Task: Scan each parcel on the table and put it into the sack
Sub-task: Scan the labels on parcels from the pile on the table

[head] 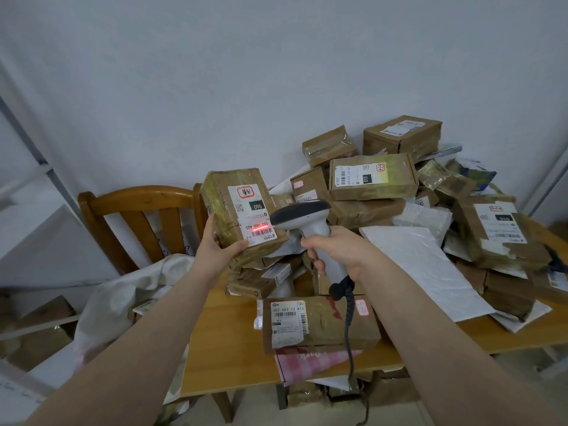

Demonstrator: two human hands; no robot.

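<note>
The left hand (215,245) holds a boxy brown cardboard parcel bound in glossy yellowish tape (226,207), raised above the tabletop's left edge, with the thumb curled at its lower corner. The right hand (336,250) grips the handle of a smooth grey plastic barcode scanner (307,221). A red line crosses the barcode on the parcel's white paper label (252,215). A crumpled white sack (123,296) slumps beside the wooden table's (227,348) left edge, its mouth hard to make out. The scanner's dark coiled cable (349,333) drops past the near edge, its end unseen.
</note>
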